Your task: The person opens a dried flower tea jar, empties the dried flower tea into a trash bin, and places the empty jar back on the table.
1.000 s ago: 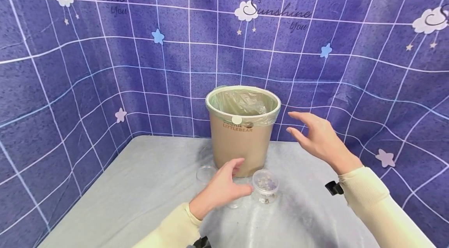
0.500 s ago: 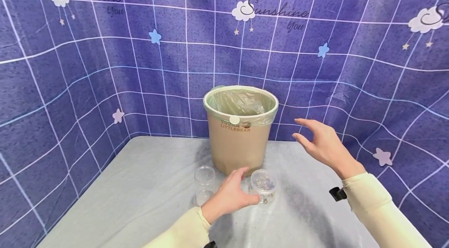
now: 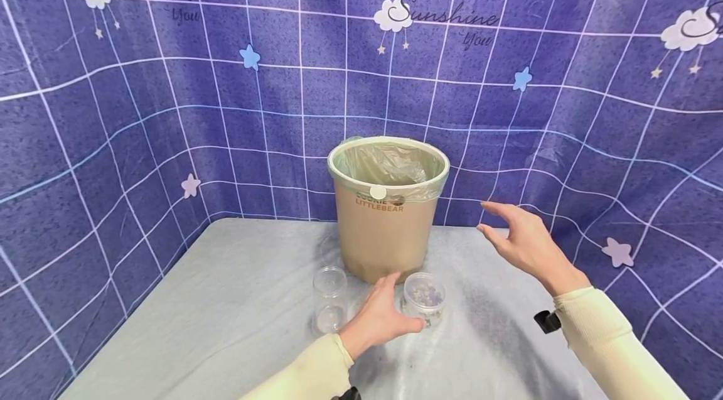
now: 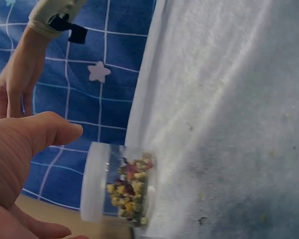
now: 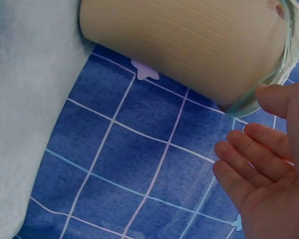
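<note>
Cream-sleeved left hand arches beside the jar, right hand raised.

My sleeves were plain cream, with a black band at the wrist. My counter was pale grey, faintly streaked with white. Around it I saw a blue-violet curtain gridded in white, lilac and light-blue lines, printed with white clouds, black script, light-blue stars and pale pink stars. The bin before me was tan with brown lettering, its rim cream, its liner translucent pale green. My filled jar had clear walls, a milky-white lid and speckled contents: yellow, dark red, pink. The other container was clear and colourless.
</note>
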Action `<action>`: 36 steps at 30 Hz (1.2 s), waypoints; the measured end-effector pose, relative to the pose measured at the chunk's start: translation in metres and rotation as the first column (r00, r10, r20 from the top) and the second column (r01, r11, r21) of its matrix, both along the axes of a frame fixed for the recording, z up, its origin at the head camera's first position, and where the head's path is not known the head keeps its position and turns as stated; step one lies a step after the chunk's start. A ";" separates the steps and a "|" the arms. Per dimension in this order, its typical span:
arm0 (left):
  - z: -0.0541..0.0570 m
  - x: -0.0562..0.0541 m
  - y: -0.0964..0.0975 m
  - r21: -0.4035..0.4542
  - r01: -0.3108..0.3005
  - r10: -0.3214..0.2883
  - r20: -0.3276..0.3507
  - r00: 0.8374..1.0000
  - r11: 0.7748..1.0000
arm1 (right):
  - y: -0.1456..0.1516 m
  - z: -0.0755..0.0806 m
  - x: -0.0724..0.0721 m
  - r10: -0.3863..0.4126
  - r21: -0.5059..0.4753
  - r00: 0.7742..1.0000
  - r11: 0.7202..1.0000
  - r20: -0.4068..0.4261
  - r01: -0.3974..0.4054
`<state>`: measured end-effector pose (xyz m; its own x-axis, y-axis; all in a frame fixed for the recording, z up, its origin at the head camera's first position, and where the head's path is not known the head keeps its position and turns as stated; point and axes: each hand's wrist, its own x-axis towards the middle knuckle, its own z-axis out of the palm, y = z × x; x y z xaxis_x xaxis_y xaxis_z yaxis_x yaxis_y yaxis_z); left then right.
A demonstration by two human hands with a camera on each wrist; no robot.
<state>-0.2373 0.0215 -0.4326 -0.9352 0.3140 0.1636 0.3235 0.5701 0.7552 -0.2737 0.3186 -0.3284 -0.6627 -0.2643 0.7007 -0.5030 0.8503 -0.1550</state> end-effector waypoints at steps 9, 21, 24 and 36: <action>-0.014 -0.012 0.010 -0.021 -0.033 0.034 0.039 0.999 0.999 | 0.007 -0.013 -0.002 -0.006 0.004 1.000 1.000 0.013 0.006; -0.024 -0.019 0.024 0.006 -0.078 0.078 -0.017 0.997 0.997 | 0.016 -0.033 -0.006 -0.030 0.018 0.998 0.999 0.056 0.029; -0.026 -0.021 0.026 0.014 -0.085 0.085 -0.028 0.996 0.996 | 0.017 -0.040 -0.008 -0.021 0.026 0.998 0.999 0.051 0.020; -0.027 -0.026 0.034 -0.024 -0.097 0.096 -0.045 0.994 0.995 | 0.017 -0.067 -0.009 0.030 0.039 0.998 0.999 0.062 -0.032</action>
